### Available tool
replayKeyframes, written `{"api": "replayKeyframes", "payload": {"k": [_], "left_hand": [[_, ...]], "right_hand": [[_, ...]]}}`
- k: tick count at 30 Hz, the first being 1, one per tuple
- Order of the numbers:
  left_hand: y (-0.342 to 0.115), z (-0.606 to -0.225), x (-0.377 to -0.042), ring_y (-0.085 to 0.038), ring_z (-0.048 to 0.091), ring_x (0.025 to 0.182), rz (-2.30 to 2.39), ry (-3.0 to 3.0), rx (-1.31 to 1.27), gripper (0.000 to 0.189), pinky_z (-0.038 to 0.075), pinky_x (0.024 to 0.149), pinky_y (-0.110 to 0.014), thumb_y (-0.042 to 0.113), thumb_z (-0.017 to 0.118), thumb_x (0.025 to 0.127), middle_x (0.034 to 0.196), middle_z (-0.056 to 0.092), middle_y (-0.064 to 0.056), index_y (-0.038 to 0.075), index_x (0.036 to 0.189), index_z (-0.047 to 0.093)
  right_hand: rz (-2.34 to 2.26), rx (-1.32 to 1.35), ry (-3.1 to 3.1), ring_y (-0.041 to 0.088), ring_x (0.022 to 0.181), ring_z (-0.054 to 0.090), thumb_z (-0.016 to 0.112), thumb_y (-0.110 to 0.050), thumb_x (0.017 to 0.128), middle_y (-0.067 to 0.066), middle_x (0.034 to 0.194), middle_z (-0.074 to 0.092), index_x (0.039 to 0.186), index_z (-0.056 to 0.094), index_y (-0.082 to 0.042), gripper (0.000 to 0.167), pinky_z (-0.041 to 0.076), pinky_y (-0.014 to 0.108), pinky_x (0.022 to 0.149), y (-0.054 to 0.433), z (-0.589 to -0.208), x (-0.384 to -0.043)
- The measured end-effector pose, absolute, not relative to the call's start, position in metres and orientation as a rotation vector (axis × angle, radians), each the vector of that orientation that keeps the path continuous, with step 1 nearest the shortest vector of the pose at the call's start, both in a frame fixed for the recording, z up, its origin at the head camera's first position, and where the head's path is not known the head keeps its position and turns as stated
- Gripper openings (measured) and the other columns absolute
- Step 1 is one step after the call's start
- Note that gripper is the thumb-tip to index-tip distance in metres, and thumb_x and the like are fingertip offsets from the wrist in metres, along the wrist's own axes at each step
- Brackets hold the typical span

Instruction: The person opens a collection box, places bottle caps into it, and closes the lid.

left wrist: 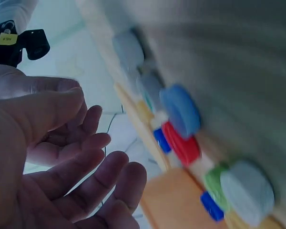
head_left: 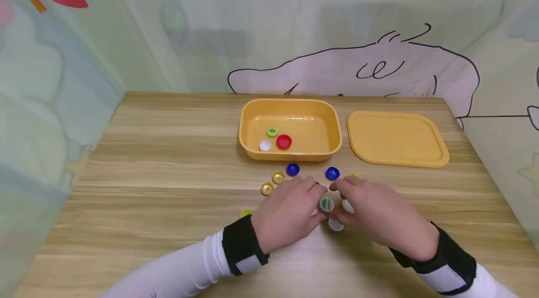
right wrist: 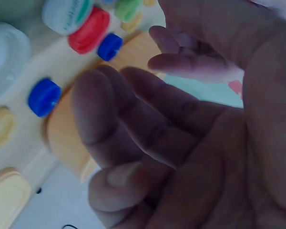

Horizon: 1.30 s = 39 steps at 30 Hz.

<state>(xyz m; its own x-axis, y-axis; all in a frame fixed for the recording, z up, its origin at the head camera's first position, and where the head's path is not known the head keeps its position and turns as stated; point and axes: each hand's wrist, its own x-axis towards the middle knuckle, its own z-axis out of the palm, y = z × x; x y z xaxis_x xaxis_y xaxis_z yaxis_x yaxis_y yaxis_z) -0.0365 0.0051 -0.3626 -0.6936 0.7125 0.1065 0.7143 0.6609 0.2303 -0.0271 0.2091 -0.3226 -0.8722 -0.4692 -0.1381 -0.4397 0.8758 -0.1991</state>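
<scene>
Over a scatter of bottle caps, my left hand [head_left: 290, 209] and right hand [head_left: 381, 211] come close together from either side, palms facing inward. Between them is a white cap with a green print [head_left: 326, 204], and a plain white cap [head_left: 336, 225] lies nearer to me. Loosely bent fingers [left wrist: 126, 179] of the left hand hold nothing in its wrist view; a red cap [left wrist: 183, 145] and a light blue cap [left wrist: 181, 110] are beyond them. The right hand's fingers [right wrist: 97, 114] curve with nothing between them. A dark blue cap [head_left: 332, 173] lies past its fingertips.
A yellow-orange plastic box [head_left: 311, 132] stands behind the hands, with a green cap [head_left: 272, 132], a red cap [head_left: 284, 141] and a white cap [head_left: 265, 145] inside. Its flat lid [head_left: 397, 139] lies to the right. Yellow caps [head_left: 266, 188] lie beside the left hand.
</scene>
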Motion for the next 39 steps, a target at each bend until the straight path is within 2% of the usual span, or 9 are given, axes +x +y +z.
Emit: {"api": "replayKeyframes", "payload": {"k": [6, 10, 13, 17, 28, 34, 39], "left_hand": [[0.024, -0.376, -0.031, -0.010, 0.062, 0.094, -0.370, -2.929, -1.281, 0.043, 0.055, 0.083, -0.025, 0.048, 0.074, 0.093, 0.105, 0.067, 0.006, 0.017, 0.121, 0.067], [0.032, -0.384, -0.027, -0.008, 0.061, 0.090, -0.352, -2.952, -1.280, 0.045, 0.053, 0.080, -0.024, 0.051, 0.075, 0.092, 0.103, 0.067, 0.008, 0.018, 0.120, 0.068], [0.035, -0.387, -0.026, -0.007, 0.061, 0.087, -0.330, -2.963, -1.263, 0.045, 0.051, 0.075, -0.022, 0.052, 0.075, 0.091, 0.101, 0.067, 0.008, 0.018, 0.119, 0.068], [0.037, -0.389, -0.025, -0.006, 0.060, 0.083, -0.314, -2.969, -1.255, 0.042, 0.049, 0.070, -0.021, 0.051, 0.076, 0.091, 0.100, 0.067, 0.008, 0.018, 0.116, 0.070], [0.034, -0.388, -0.025, -0.008, 0.061, 0.082, -0.279, -2.915, -1.263, 0.031, 0.049, 0.069, -0.022, 0.044, 0.076, 0.093, 0.095, 0.068, 0.007, 0.017, 0.108, 0.074], [0.028, -0.376, -0.031, -0.008, 0.060, 0.082, -0.366, -2.910, -1.217, 0.025, 0.052, 0.072, -0.022, 0.039, 0.076, 0.094, 0.092, 0.067, 0.006, 0.016, 0.106, 0.075], [0.021, -0.361, -0.040, -0.009, 0.059, 0.082, -0.441, -2.885, -1.143, 0.027, 0.049, 0.071, -0.020, 0.038, 0.075, 0.095, 0.090, 0.065, 0.006, 0.014, 0.107, 0.075]], "right_hand": [[-0.189, -0.656, 2.766, 0.003, 0.080, 0.062, 0.087, -0.038, 0.082, -0.009, 0.098, 0.071, 0.110, 0.072, -0.019, 0.037, 0.059, 0.033, 0.074, 0.215, -0.340, -0.019], [-0.213, -0.633, 2.725, 0.003, 0.077, 0.058, 0.089, -0.036, 0.080, -0.011, 0.093, 0.069, 0.103, 0.070, -0.021, 0.034, 0.058, 0.032, 0.073, 0.218, -0.352, -0.017], [-0.213, -0.630, 2.724, 0.003, 0.073, 0.054, 0.089, -0.035, 0.080, -0.011, 0.087, 0.065, 0.098, 0.068, -0.020, 0.031, 0.054, 0.029, 0.068, 0.218, -0.358, -0.016], [-0.187, -0.669, 2.754, 0.003, 0.070, 0.052, 0.089, -0.030, 0.081, -0.010, 0.082, 0.061, 0.094, 0.067, -0.019, 0.028, 0.050, 0.027, 0.064, 0.217, -0.362, -0.014], [-0.264, -0.752, 2.793, 0.003, 0.074, 0.055, 0.088, -0.023, 0.083, -0.011, 0.082, 0.062, 0.091, 0.066, -0.017, 0.023, 0.052, 0.027, 0.067, 0.215, -0.364, -0.011], [-0.374, -0.798, 2.830, 0.003, 0.077, 0.058, 0.086, -0.019, 0.085, -0.009, 0.088, 0.068, 0.098, 0.069, -0.015, 0.022, 0.054, 0.026, 0.068, 0.214, -0.355, -0.015], [-0.492, -0.842, 2.933, 0.005, 0.076, 0.059, 0.088, -0.012, 0.082, -0.007, 0.088, 0.066, 0.107, 0.070, -0.011, 0.031, 0.054, 0.026, 0.066, 0.210, -0.343, -0.021]]}}
